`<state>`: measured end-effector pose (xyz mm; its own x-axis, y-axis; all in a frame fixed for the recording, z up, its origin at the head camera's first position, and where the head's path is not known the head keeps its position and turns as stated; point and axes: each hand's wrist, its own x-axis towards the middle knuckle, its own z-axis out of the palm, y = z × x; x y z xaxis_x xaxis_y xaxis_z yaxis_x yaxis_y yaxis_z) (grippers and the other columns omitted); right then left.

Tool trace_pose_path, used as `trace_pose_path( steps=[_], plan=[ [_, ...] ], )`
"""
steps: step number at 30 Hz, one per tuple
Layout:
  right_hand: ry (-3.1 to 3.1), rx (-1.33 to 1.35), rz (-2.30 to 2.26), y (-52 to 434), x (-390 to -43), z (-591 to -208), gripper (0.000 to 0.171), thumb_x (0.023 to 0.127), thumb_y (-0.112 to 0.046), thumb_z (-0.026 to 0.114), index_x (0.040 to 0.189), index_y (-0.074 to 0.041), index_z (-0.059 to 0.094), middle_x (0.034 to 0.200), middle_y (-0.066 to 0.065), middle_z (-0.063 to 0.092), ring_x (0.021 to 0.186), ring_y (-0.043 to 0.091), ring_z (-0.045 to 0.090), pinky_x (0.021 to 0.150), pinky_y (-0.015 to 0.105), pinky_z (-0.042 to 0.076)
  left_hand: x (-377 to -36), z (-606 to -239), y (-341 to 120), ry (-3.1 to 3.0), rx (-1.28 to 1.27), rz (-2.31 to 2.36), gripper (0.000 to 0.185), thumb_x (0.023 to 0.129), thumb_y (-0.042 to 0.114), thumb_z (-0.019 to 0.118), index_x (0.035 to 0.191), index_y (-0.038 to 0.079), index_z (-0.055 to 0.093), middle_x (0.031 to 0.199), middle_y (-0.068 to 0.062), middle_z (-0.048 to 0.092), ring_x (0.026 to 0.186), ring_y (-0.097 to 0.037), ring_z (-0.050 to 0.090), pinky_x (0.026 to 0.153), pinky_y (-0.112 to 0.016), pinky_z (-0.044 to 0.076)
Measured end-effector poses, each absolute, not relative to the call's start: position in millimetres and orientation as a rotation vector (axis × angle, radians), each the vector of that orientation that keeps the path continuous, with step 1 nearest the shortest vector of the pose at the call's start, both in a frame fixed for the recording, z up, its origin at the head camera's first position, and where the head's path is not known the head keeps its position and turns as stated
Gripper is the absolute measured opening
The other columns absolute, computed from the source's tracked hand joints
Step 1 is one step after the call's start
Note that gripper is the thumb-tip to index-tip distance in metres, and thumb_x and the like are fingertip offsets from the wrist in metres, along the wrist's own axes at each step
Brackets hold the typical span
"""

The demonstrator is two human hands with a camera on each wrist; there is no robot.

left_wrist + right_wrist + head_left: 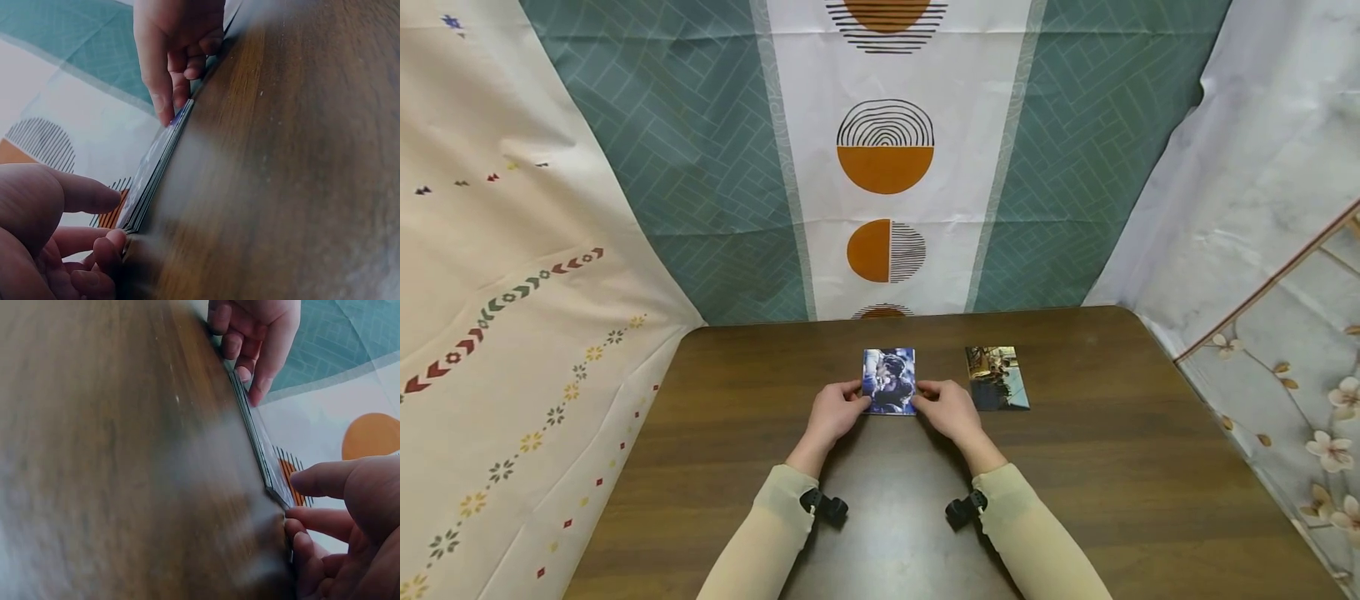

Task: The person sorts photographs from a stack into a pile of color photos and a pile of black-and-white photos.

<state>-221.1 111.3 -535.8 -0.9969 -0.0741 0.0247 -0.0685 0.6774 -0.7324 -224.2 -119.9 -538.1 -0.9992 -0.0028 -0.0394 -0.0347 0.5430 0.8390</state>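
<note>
A thin stack of picture cards [889, 381] lies on the dark wooden table [1097, 467], its top card blue and purple. My left hand [848, 400] holds the stack's left edge and my right hand [931, 398] holds its right edge, fingers curled at the sides. In the left wrist view the stack [156, 167] shows edge-on, with my left hand [94, 237] at its near corner and the right hand [175, 75] at the far one. The right wrist view mirrors this: the stack [255, 434], my right hand [312, 512] and the left hand [253, 356].
A single picture card [997, 378] with a brownish scene lies flat just right of my right hand. Patterned cloths hang behind the table and on both sides. The table's far edge [910, 317] runs close behind the cards.
</note>
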Motion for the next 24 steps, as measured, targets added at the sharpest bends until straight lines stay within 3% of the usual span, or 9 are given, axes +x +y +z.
trace_pose_path(
  steps=[7,24],
  plan=[
    [2.849,-0.066,-1.263,108.7,-220.6,-535.7,0.037,0.098,-0.029,0.074,0.130,-0.013,0.079,0.130,0.011,0.074,0.127,0.036,0.065,0.104,0.055,0.050,-223.6,-537.9,-121.0,2.713,-0.065,1.495,0.044,0.095,0.017,0.077,0.134,-0.003,0.073,0.077,-0.002,0.059,0.072,-0.019,0.052,0.069,-0.033,0.040],
    [2.869,-0.048,-1.235,107.7,-219.4,-539.4,0.036,0.101,-0.031,0.071,0.132,-0.016,0.079,0.136,0.012,0.071,0.129,0.038,0.064,0.105,0.057,0.049,-223.5,-539.7,-118.8,2.768,-0.065,1.448,0.042,0.095,0.019,0.078,0.133,0.000,0.075,0.077,-0.001,0.059,0.072,-0.019,0.053,0.068,-0.034,0.039]
  ],
)
